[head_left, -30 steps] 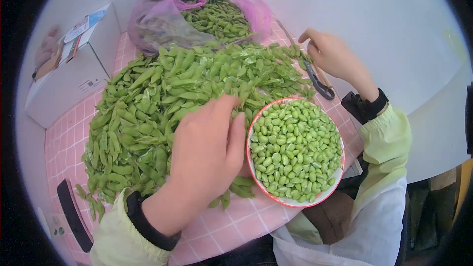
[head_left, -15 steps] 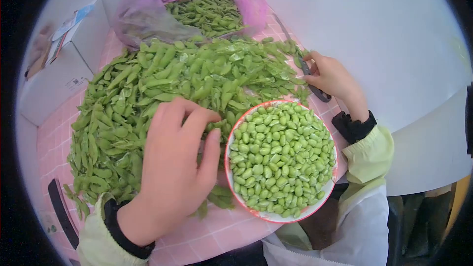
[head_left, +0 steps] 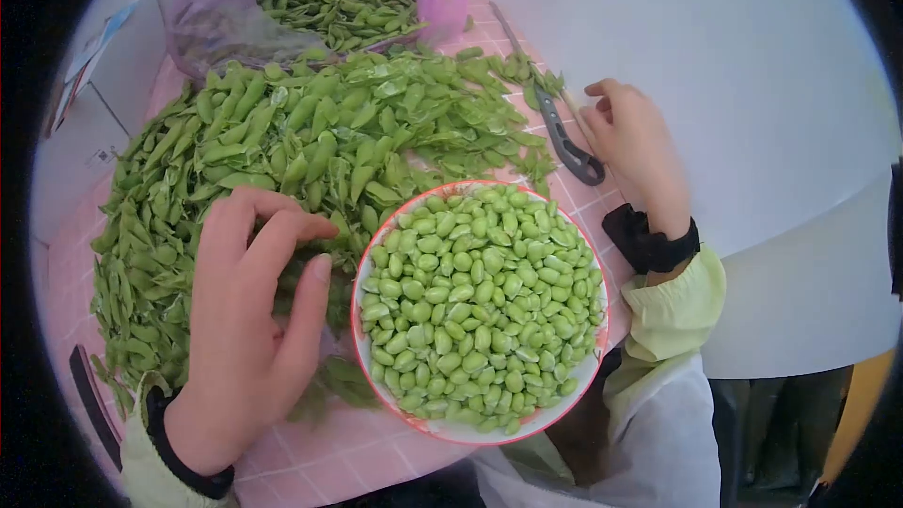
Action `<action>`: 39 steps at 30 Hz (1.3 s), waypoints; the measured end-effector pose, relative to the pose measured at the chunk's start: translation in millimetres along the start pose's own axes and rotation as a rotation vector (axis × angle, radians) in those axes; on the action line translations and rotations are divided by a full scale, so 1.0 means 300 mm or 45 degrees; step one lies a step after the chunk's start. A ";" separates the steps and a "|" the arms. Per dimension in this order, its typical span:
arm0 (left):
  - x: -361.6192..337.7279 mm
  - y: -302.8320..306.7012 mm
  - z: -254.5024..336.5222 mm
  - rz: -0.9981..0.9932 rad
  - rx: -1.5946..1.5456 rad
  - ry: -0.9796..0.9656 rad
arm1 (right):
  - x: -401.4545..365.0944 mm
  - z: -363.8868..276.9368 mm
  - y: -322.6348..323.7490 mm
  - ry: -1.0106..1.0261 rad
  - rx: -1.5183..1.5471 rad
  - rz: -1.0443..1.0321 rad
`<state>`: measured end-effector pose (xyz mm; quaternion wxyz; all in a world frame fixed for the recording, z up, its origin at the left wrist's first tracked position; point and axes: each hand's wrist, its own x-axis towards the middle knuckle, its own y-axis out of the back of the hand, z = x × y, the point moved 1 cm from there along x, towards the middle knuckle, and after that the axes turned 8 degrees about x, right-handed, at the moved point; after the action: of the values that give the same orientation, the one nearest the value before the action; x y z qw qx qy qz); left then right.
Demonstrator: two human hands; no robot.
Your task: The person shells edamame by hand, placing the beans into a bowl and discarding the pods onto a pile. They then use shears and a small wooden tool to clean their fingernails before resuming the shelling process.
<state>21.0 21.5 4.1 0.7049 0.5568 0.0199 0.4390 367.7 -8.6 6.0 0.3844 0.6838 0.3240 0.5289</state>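
My left hand point(head_left: 249, 320) hovers over the heap of green soybean pods point(head_left: 310, 141), thumb and fingers apart, with nothing seen between them. To its right stands a round white bowl with a red rim point(head_left: 356, 320), heaped with shelled green soybeans point(head_left: 480, 310). On the far side of the bowl is my right hand point(head_left: 635, 136), its fingers loosely bent and a gap between thumb and forefinger. It is just right of a knife point(head_left: 569, 146) with a dark handle that has a hole at its end. Some pods lie across the blade.
A pink translucent plastic bag point(head_left: 212, 19) holding more pods stands at the back. At the left is a white box point(head_left: 94, 132) with papers in its top. A pink checked cloth point(head_left: 348, 461) covers the table. A dark strip point(head_left: 94, 404) lies at the left edge.
My right hand has come off the knife handle and now sits to its right. The view has shifted, so the bowl and my left hand appear further left.
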 end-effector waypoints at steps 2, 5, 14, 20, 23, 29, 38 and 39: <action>0.003 0.004 0.001 -0.026 0.008 0.006 | 0.003 0.002 -0.004 -0.113 0.053 -0.103; 0.003 0.005 0.003 -0.055 0.022 0.012 | 0.006 -0.020 0.003 -0.236 0.146 -0.247; 0.002 0.010 0.011 -0.121 0.080 -0.009 | 0.013 0.001 -0.012 -0.048 0.114 -0.465; -0.003 0.008 0.017 -0.103 0.091 -0.018 | 0.031 -0.024 0.030 -0.221 0.316 -0.467; -0.004 0.009 0.014 -0.090 0.075 -0.014 | 0.039 -0.028 0.039 -0.210 0.593 -0.182; -0.008 0.008 0.005 -0.115 0.099 -0.030 | 0.044 -0.061 -0.020 0.086 1.057 0.296; -0.008 0.009 0.017 -0.163 0.111 -0.002 | 0.029 -0.044 0.069 -0.292 1.484 0.048; -0.009 0.011 0.018 -0.179 0.123 0.000 | 0.030 -0.041 0.056 -0.287 1.525 0.076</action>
<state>20.0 15.5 7.6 0.7064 0.5873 0.0802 0.3870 358.5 -7.0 26.7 -0.0500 0.8416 0.5032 0.1898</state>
